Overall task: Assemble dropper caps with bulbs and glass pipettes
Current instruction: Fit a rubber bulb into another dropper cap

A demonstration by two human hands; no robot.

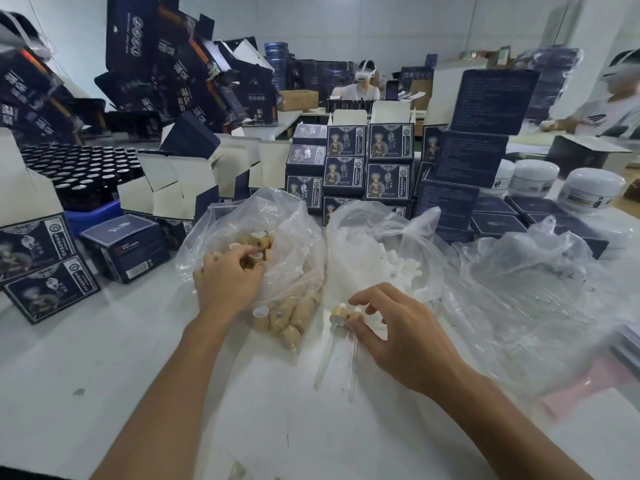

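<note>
Left hand (228,278) grip pinches cap (260,242) in bag (294,237); right hand (398,334) grip pinches dropper (355,315).

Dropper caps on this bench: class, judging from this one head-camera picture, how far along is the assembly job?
Done: two assembled droppers lie on the white table, the right hand at their caps. In hand: the left hand reaches into the bag of wooden caps, fingers curled on one. Left: many loose caps remain there, and the bag of white bulbs looks well stocked, so this looks early.

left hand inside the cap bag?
Yes, the left hand reaches into the open mouth of the cap bag, fingers pinching a tan cap near the top of the pile.
</note>
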